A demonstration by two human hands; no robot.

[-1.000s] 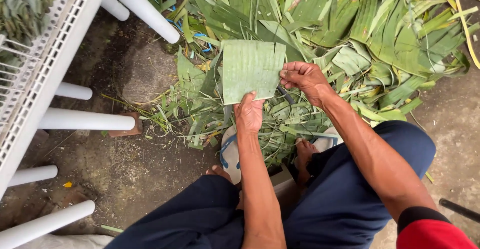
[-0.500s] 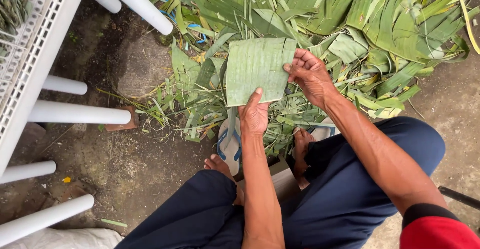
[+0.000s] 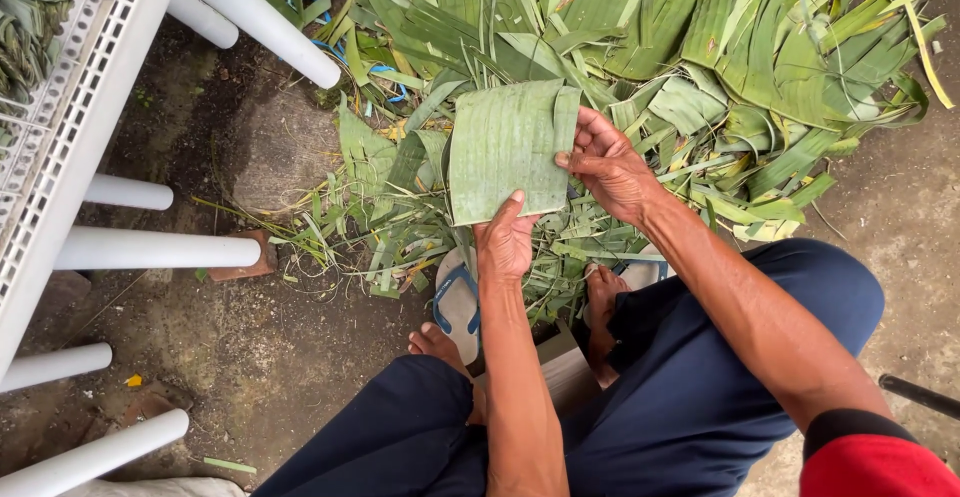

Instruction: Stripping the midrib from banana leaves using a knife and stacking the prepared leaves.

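Leaf piece (image 3: 505, 152), pale green and roughly rectangular, held flat between two grips above dirt ground (image 3: 250, 327). Left of both grips: white plastic legs (image 3: 150, 250) of a rack. Left hand (image 3: 505, 240) pinched shut on bottom edge, thumb on top. Right hand (image 3: 610, 162) closed on right edge, fingers curled over it. Beyond and right of grips: heap of green leaves (image 3: 740, 57). Below: sandal (image 3: 457, 302), dark trousers (image 3: 700, 397).

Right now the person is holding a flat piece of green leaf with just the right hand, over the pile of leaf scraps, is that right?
Not quite: the head view shows both hands on the leaf piece. The left hand grips its lower edge, the right hand its right edge, over the leaf scraps.
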